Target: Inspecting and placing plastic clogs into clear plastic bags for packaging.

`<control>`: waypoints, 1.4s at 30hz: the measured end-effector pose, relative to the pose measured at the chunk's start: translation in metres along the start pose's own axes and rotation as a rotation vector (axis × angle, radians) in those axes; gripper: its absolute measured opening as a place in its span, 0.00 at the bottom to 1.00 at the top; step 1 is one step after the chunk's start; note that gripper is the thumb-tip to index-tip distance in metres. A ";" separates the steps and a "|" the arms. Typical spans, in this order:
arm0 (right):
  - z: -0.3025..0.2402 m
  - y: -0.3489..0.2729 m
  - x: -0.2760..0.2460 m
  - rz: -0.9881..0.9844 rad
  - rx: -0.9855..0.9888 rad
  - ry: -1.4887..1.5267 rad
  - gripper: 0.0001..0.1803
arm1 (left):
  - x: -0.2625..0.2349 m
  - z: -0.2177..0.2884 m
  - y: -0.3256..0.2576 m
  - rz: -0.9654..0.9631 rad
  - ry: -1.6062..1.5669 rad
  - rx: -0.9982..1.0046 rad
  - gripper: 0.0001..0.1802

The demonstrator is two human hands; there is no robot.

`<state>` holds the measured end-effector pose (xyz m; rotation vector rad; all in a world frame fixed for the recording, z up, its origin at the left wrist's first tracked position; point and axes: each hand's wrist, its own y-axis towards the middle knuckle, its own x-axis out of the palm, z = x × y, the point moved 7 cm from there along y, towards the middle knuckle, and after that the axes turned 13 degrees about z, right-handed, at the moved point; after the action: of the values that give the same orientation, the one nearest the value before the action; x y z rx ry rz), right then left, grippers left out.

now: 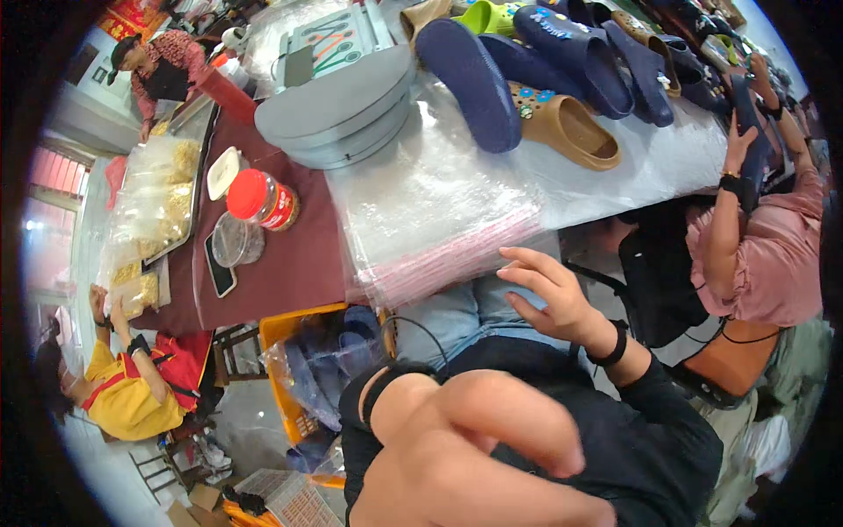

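My right hand (pixel 555 300) hovers over my lap, beside the near edge of a stack of clear plastic bags (pixel 439 202). Its fingers are spread and it holds nothing. Large and close to the camera, my left hand (pixel 465 457) is raised in front of my body. Its fingers are bent and apart, with nothing seen between them; the lower part runs out of the picture. Beyond the bags lie a navy clog (pixel 470 83) and a tan clog (pixel 566 130) with coloured charms, among several more clogs.
A round grey case (pixel 338 114), a red-lidded jar (pixel 263 200), a clear tub (pixel 238 239) and a phone (pixel 220 265) are on the maroon table (pixel 303 263). An orange crate (pixel 279 338) with bagged clogs stands below. People sit at left and right; another stands far left.
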<state>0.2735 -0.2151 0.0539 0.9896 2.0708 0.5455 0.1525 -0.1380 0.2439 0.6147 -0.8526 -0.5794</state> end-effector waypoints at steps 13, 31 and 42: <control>0.005 0.006 0.007 0.001 -0.036 0.006 0.20 | 0.021 -0.006 0.013 -0.274 -0.750 -0.958 0.12; 0.200 0.075 -0.014 0.177 0.340 -0.981 0.41 | -0.172 -0.220 -0.123 -0.941 1.449 -0.011 0.23; 0.185 0.070 -0.045 0.210 0.258 -0.768 0.43 | -0.202 -0.246 -0.157 -0.960 1.483 -0.086 0.29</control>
<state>0.4699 -0.1993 0.0049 1.3194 1.3703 -0.0276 0.2130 -0.0434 -0.0931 1.1169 0.9263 -0.7792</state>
